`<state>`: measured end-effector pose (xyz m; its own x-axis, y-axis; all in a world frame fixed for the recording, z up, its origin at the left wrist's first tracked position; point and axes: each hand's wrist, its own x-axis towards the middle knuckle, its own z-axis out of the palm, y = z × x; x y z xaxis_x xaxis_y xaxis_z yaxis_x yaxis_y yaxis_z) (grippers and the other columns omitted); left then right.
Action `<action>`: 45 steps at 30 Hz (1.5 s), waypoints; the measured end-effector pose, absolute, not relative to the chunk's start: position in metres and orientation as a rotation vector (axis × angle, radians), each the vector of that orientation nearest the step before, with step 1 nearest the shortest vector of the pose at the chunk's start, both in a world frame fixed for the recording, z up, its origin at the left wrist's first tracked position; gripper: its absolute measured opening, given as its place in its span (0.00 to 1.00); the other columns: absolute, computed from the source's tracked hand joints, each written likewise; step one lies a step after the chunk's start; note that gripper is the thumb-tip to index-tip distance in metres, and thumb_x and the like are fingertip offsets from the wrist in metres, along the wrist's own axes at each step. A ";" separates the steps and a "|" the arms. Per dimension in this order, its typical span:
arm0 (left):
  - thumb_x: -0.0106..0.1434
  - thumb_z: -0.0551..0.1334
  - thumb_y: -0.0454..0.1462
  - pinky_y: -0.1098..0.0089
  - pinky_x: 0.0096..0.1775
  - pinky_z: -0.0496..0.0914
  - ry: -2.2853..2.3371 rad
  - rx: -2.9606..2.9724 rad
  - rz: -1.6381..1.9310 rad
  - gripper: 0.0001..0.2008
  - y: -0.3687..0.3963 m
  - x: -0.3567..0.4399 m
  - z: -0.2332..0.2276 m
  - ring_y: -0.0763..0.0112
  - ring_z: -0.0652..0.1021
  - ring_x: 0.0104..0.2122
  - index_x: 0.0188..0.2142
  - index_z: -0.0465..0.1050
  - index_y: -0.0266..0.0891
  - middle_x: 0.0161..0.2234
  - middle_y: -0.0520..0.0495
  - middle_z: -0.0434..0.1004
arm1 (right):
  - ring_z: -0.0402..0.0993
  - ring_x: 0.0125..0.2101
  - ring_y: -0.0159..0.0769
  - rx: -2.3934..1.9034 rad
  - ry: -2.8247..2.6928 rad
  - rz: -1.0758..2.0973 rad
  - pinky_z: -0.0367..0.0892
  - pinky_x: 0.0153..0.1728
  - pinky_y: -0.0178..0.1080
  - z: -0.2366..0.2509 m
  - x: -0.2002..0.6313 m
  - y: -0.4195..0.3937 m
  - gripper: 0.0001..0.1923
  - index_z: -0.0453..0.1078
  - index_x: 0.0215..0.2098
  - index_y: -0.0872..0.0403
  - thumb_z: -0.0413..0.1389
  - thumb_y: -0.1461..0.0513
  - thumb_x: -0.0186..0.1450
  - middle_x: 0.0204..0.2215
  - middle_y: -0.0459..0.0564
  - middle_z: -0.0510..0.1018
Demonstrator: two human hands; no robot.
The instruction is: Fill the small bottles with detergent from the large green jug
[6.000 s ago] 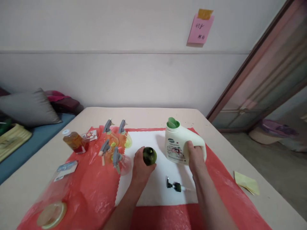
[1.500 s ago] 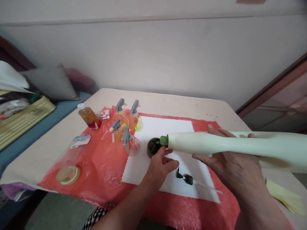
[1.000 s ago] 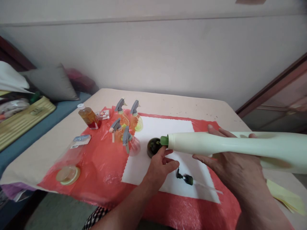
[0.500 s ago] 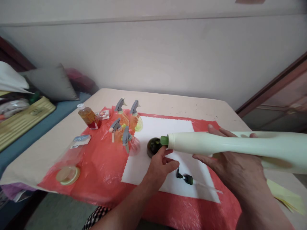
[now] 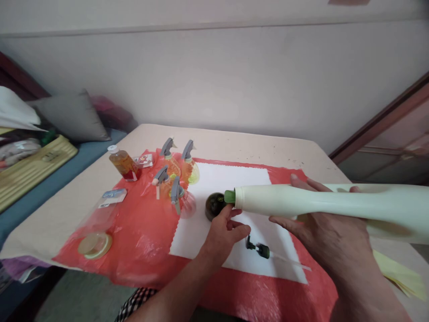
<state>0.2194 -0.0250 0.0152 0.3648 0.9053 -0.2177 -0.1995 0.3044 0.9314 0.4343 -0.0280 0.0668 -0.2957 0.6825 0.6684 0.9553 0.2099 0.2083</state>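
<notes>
Gripping the big pale detergent jug from underneath, the right hand has its fingers wrapped up around the far side of the body, with the palm as a cradle. The jug lies nearly level above the white mat, its green spout tipped toward the mouth of the small dark green bottle. I judge it heavy and liable to shift as the liquid inside runs toward the neck (smooth moulded plastic, likely slick). The waist or the moulded handle at the wide end would be the sure place to hold, and its wall looks stiff enough not to buckle.

The left hand is closed lightly around the near side of the dark green bottle, thumb and fingertips against its round body, steadying it. That bottle is small, glossy and round, probably light and easily knocked over, so a low grip suits it. It stands near the left edge of the mat, toward the middle of the table.

Close to the mat's near edge lies a dark pump head with its tube trailing right. On the red plastic sheet to the left stand four spray bottles, with an amber bottle beyond them.
</notes>
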 end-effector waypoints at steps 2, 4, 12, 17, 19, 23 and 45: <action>0.56 0.67 0.38 0.66 0.43 0.68 0.888 0.978 0.885 0.29 -0.025 0.219 0.014 0.65 0.77 0.41 0.57 0.68 0.44 0.56 0.41 0.70 | 0.74 0.51 0.58 -1.519 -2.058 -0.846 0.47 0.63 0.65 0.067 0.434 -0.028 0.38 0.63 0.61 0.61 0.46 0.41 0.67 0.49 0.65 0.78; 0.56 0.67 0.38 0.66 0.44 0.68 0.888 0.980 0.883 0.29 -0.025 0.219 0.014 0.65 0.77 0.41 0.58 0.68 0.45 0.56 0.41 0.70 | 0.75 0.51 0.58 -1.515 -2.057 -0.846 0.48 0.63 0.65 0.068 0.434 -0.028 0.38 0.63 0.61 0.62 0.46 0.42 0.67 0.49 0.65 0.78; 0.56 0.67 0.37 0.66 0.44 0.68 0.892 0.980 0.877 0.29 -0.025 0.219 0.015 0.65 0.77 0.42 0.58 0.67 0.45 0.56 0.41 0.69 | 0.74 0.51 0.58 -1.514 -2.069 -0.818 0.46 0.62 0.67 0.066 0.436 -0.029 0.36 0.65 0.60 0.60 0.46 0.42 0.67 0.47 0.63 0.80; 0.56 0.67 0.37 0.65 0.45 0.68 0.890 0.987 0.886 0.28 -0.024 0.219 0.014 0.65 0.77 0.41 0.57 0.68 0.46 0.55 0.42 0.70 | 0.75 0.51 0.57 -1.506 -2.059 -0.851 0.47 0.63 0.66 0.065 0.436 -0.028 0.36 0.65 0.60 0.60 0.46 0.42 0.67 0.47 0.62 0.80; 0.56 0.66 0.37 0.65 0.45 0.68 0.892 0.988 0.884 0.28 -0.024 0.219 0.015 0.65 0.77 0.41 0.57 0.68 0.45 0.55 0.41 0.70 | 0.75 0.51 0.57 -1.507 -2.057 -0.851 0.47 0.63 0.66 0.065 0.436 -0.028 0.36 0.64 0.60 0.60 0.46 0.42 0.67 0.47 0.63 0.80; 0.56 0.66 0.37 0.66 0.44 0.68 0.888 0.969 0.888 0.29 -0.025 0.220 0.015 0.65 0.77 0.41 0.58 0.67 0.45 0.56 0.41 0.69 | 0.74 0.52 0.56 -1.547 -2.055 -0.806 0.47 0.62 0.66 0.065 0.435 -0.029 0.35 0.62 0.63 0.56 0.46 0.42 0.67 0.49 0.62 0.79; 0.55 0.66 0.37 0.66 0.42 0.68 0.911 0.983 0.881 0.30 -0.025 0.220 0.023 0.67 0.76 0.39 0.58 0.67 0.42 0.56 0.40 0.70 | 0.73 0.52 0.58 -1.563 -2.066 -0.797 0.45 0.63 0.66 0.068 0.434 -0.030 0.36 0.65 0.60 0.60 0.47 0.42 0.67 0.50 0.65 0.78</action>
<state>0.2199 -0.0255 0.0228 0.3547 0.9087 -0.2203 -0.1894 0.3006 0.9348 0.4337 -0.0299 0.0680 -0.2739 0.7162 0.6419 0.9617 0.2002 0.1870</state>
